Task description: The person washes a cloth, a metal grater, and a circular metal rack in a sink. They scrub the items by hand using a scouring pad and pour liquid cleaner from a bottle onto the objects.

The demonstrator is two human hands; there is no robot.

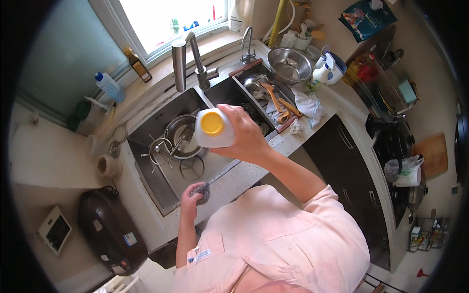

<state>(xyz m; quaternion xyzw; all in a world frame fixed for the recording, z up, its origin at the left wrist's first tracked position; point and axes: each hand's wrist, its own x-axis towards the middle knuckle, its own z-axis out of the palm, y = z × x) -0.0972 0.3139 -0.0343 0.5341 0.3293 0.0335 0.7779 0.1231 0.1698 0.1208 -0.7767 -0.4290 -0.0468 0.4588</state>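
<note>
My right hand (244, 135) grips a white plastic bottle (220, 135) with a yellow cap (212, 123), held up above the sink's front edge. Its cap faces the camera. In my left hand (190, 199) is a steel wool scrubber (201, 193), low at the near edge of the sink. Below the bottle, in the large basin (154, 190), lie a round metal pan (179, 126) and a wire rack with rings (161, 151). A metal utensil (187, 133) rests across the pan; the bottle hides part of the pan's right side.
A steel faucet (201, 75) rises behind the basins. Wooden-handled utensils (271, 96) and cloths fill the right drainer. Beyond stand a steel bowl (289, 67) and a white spray bottle (322, 73). Left are a blue-capped bottle (111, 87), a stone mortar (107, 165) and a dark appliance (110, 230).
</note>
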